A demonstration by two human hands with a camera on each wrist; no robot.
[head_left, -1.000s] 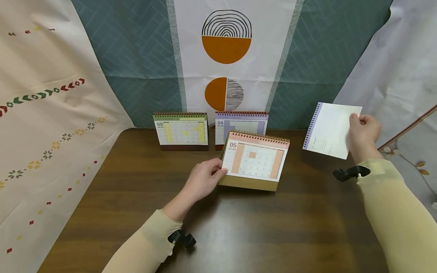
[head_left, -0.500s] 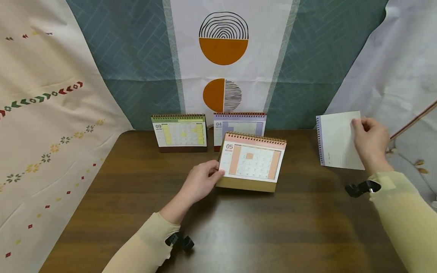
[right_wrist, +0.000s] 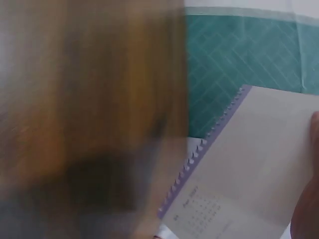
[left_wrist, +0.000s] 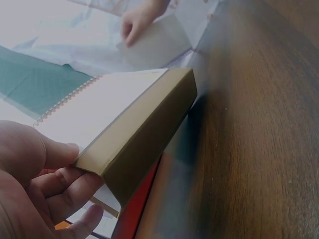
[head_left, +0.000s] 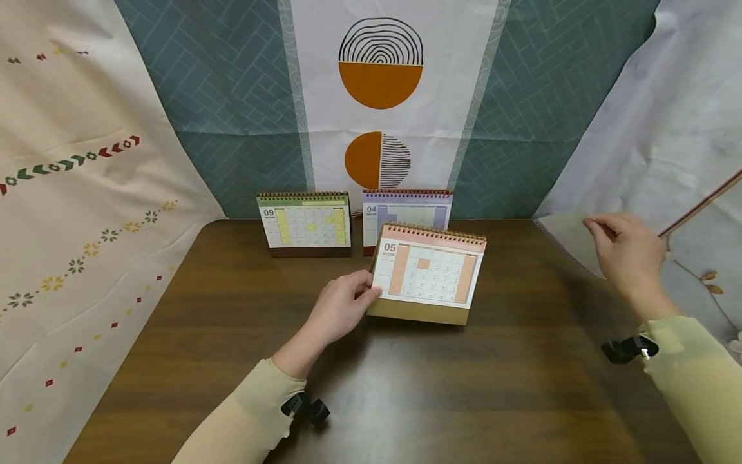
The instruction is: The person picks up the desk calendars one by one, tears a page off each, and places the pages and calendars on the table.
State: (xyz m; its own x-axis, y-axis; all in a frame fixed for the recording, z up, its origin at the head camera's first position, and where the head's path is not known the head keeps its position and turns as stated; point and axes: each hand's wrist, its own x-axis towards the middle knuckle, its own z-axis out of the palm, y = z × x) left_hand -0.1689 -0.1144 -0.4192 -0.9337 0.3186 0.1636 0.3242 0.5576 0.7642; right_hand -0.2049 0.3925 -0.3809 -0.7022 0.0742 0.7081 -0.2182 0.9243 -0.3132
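My left hand (head_left: pixel 338 308) pinches the lower left corner of a desk calendar (head_left: pixel 429 267) with a pink top band, a gold base and the number 05. In the left wrist view, the thumb lies over that corner and the fingers are beneath the calendar's gold base (left_wrist: pixel 144 119). Off to the right, my right hand (head_left: pixel 628 261) pinches a loose calendar page (head_left: pixel 570 238), tilted and partly hidden by the fingers. In the right wrist view the page (right_wrist: pixel 259 149) has a purple edge with punched holes and a small printed month grid.
Behind the pink calendar stand a green desk calendar (head_left: pixel 310 222) marked 09 and a purple one (head_left: pixel 373 219) marked 04, partly covered. All are on a brown wooden table (head_left: pixel 440 393). Patterned cloths (head_left: pixel 232 96) hang at the back and both sides.
My right hand has moved rightward and nearer to me with the loose page, which has turned from facing the head camera to a steep tilt. The left hand and its calendar stay nearly still.
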